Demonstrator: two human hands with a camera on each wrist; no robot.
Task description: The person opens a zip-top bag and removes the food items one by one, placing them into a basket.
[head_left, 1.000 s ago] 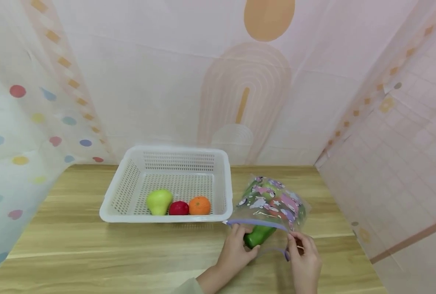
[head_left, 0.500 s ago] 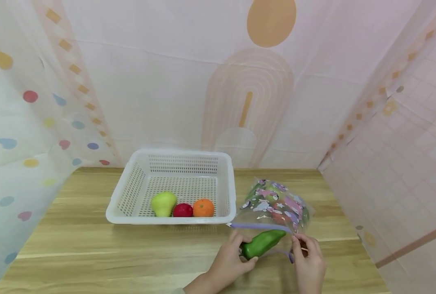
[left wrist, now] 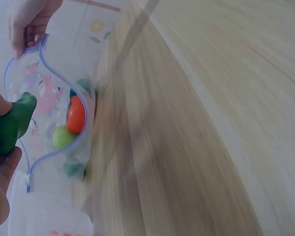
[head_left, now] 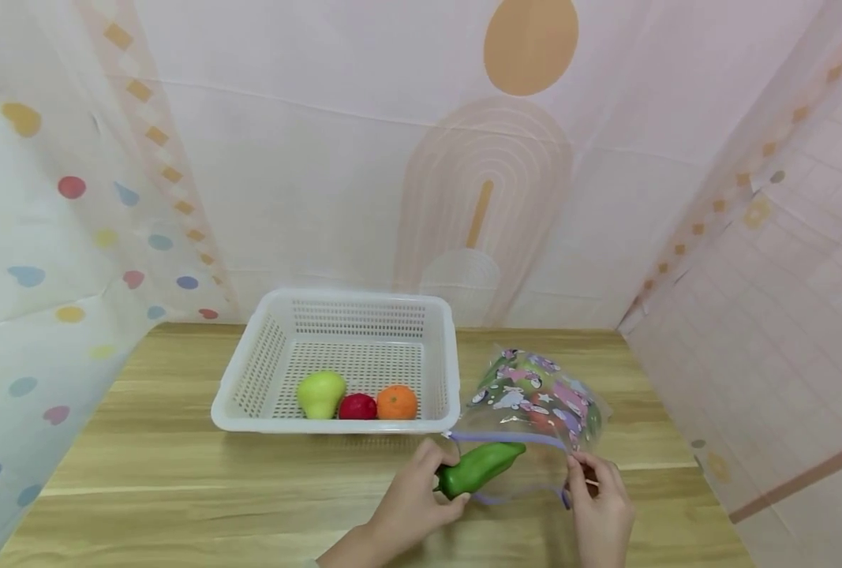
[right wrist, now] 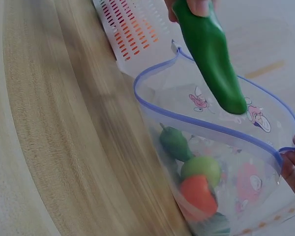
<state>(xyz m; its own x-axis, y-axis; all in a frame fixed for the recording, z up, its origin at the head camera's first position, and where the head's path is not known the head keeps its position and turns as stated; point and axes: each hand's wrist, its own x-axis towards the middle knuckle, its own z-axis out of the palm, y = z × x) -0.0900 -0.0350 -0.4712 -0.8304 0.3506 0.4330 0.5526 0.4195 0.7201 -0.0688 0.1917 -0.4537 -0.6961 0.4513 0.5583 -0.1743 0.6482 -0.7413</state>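
Note:
My left hand (head_left: 413, 495) grips a long green pepper (head_left: 483, 468) by its stem end, fingers and thumb on opposite sides. The pepper's tip points to the right, at the open mouth of a clear zip bag (head_left: 534, 402) with cartoon prints and a purple zip rim. At the rim's right corner my right hand (head_left: 601, 505) pinches the bag. Inside, through the plastic, the right wrist view shows a small green pepper (right wrist: 175, 143), a light green round fruit (right wrist: 201, 169) and a red round one (right wrist: 197, 197). Something dark green beside them is unclear.
Left of the bag stands a white perforated basket (head_left: 335, 427). Along its front lie a green pear (head_left: 321, 394), a red fruit (head_left: 358, 407) and an orange (head_left: 397, 403). Printed cloth walls (head_left: 307, 173) border the wooden table (head_left: 250, 489) at back and sides.
My left hand has drawn the green pepper leftward, out from behind the bag's upper rim, so its whole length shows. My right hand keeps pinching the bag's corner. The head view has shifted slightly.

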